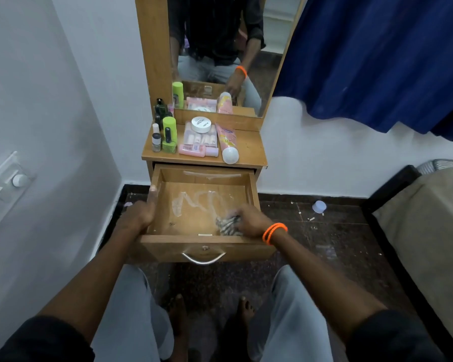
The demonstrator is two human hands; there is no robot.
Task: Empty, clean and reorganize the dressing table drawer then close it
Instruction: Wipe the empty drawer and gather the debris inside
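The wooden drawer (pixel 165 202) of the dressing table is pulled out, with only wet streaks (pixel 188 202) and a few specks on its floor. My left hand (pixel 141 214) grips the drawer's left wall. My right hand (pixel 249 220) is inside at the front right corner, pressing a grey striped cloth (pixel 229 224) onto the drawer floor. On the table top (pixel 249 147) stand green bottles (pixel 169 134), small dark bottles (pixel 160 108), a white jar (pixel 201 124) on a pink kit box (pixel 200 139), a small pink bottle (pixel 198 150) and a pink tube (pixel 226 142).
A mirror (pixel 220 48) rises behind the table top. A switch panel (pixel 3 189) is on the left wall. A blue curtain (pixel 377 61) hangs at the right and a bed (pixel 429 218) stands at the right edge. A small cap (pixel 319 206) lies on the dark floor.
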